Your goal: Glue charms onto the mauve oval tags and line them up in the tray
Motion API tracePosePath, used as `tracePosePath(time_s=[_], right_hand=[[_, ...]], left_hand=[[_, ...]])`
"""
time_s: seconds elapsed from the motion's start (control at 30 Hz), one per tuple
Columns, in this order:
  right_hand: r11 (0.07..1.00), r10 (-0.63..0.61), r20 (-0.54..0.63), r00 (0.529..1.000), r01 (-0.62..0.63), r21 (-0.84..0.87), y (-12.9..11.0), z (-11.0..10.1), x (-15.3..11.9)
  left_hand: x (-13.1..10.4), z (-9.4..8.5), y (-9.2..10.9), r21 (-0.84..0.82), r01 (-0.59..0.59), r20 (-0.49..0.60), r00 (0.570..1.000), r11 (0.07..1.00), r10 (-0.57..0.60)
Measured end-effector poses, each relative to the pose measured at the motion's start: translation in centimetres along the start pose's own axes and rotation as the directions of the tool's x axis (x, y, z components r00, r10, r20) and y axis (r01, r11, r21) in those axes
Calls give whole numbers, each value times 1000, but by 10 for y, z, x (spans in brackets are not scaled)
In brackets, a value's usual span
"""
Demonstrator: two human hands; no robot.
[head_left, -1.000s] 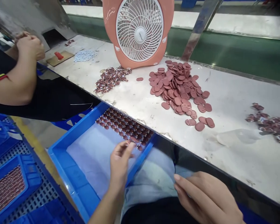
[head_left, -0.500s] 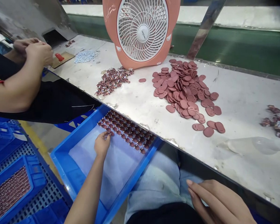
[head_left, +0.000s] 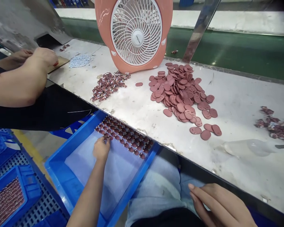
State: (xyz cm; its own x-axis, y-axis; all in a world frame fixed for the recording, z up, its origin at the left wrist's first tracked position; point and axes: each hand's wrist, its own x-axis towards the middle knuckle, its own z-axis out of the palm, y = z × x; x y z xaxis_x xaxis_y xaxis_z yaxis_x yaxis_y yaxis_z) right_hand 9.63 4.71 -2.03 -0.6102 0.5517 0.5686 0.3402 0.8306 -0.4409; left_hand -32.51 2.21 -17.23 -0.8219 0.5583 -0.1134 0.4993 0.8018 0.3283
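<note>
Basically: left hand (head_left: 101, 149) at the rows of dark red pieces (head_left: 126, 134) in the blue tray (head_left: 54, 160), right hand (head_left: 221, 201) over the lap.

L to R: blue crate (head_left: 31, 183) of small reddish pieces, low; co-worker's hand (head_left: 44, 58) at the bench (head_left: 239, 88); pale blue bits (head_left: 80, 61). Tray sits below the bench edge, rows along its bench side, pale liner (head_left: 85, 157) under them. Left fingers close together at the front row's left end; can't tell if they grip a piece. On bench: loose heap (head_left: 109, 85), then orange fan (head_left: 103, 22), hub lettering too small to read, then pile of reddish oval discs (head_left: 180, 91). Right hand: fingers extended, narrow gap at the thumb. Far right: second heap (head_left: 278, 126), clear plastic (head_left: 253, 147) just beside.
</note>
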Motion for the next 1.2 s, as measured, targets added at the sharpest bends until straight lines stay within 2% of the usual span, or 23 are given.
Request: tracePosePath(time_s=[0.1, 0.17, 0.2, 0.27, 0.3, 0.37, 0.4, 0.43, 0.47, 0.5, 0.57, 0.63, 0.7, 0.83, 0.9, 0.97, 1.03, 1.1, 1.17, 1.2], right_hand=[[999, -15, -6, 1000, 15, -40, 4, -5, -5], [996, -3, -43, 999, -1, -92, 7, -13, -11], [991, 19, -75, 997, -29, -130, 9, -18, -15], [965, 110, -200, 974, -153, -214, 15, -30, -22], [938, 170, -289, 942, -244, -244, 20, -35, -25], [874, 283, -496, 821, -434, -219, 30, -43, -29], [846, 335, -575, 747, -507, -166, 36, -46, -28], [821, 380, -627, 680, -561, -111, 42, -47, -27], [800, 421, -648, 635, -596, -65, 48, -47, -24], [780, 462, -641, 612, -625, -35, 53, -47, -20], [730, 553, -557, 620, -683, -36, 61, -45, -12], [683, 629, -447, 636, -727, -71, 66, -43, -4], [661, 682, -349, 643, -746, -84, 70, -43, 2], [671, 712, -281, 643, -741, 6, 75, -45, 7], [685, 718, -282, 636, -719, 121, 71, -46, 7], [695, 719, -266, 642, -663, 279, 61, -46, 7], [673, 719, -197, 667, -597, 437, 47, -45, 9], [612, 714, -78, 695, -567, 551, 33, -45, 14], [538, 697, 63, 715, -579, 613, 21, -46, 18], [481, 685, 145, 714, -593, 645, 17, -47, 20]], left_hand=[[-4, -4, 5, -47, -47, -80, 996, 998, 43], [-11, -11, 13, -106, -108, -202, 976, 988, 85], [-16, -17, 19, -139, -151, -285, 953, 979, 106], [-29, -31, 37, -198, -258, -462, 875, 946, 143], [-37, -39, 49, -216, -314, -536, 830, 924, 157], [-53, -56, 83, -226, -438, -633, 745, 870, 211], [-61, -65, 104, -216, -519, -650, 708, 827, 275], [-68, -72, 127, -186, -663, -667, 627, 725, 402], [-74, -78, 151, -154, -779, -629, 552, 608, 548], [-79, -84, 175, -141, -847, -528, 502, 512, 685], [-84, -89, 218, -134, -890, -253, 456, 436, 853], [-84, -89, 248, -126, -905, -126, 420, 406, 899], [-82, -86, 264, -124, -905, -87, 419, 407, 904], [-88, -86, 265, -183, -874, -99, 472, 450, 876], [-104, -92, 257, -260, -849, -108, 500, 461, 859], [-129, -100, 248, -365, -818, -84, 505, 445, 859], [-158, -108, 239, -527, -739, 2, 492, 419, 871], [-186, -113, 232, -753, -514, 162, 460, 410, 873], [-208, -115, 227, -847, -329, 273, 402, 416, 874], [-216, -115, 226, -861, -272, 307, 392, 429, 867]])
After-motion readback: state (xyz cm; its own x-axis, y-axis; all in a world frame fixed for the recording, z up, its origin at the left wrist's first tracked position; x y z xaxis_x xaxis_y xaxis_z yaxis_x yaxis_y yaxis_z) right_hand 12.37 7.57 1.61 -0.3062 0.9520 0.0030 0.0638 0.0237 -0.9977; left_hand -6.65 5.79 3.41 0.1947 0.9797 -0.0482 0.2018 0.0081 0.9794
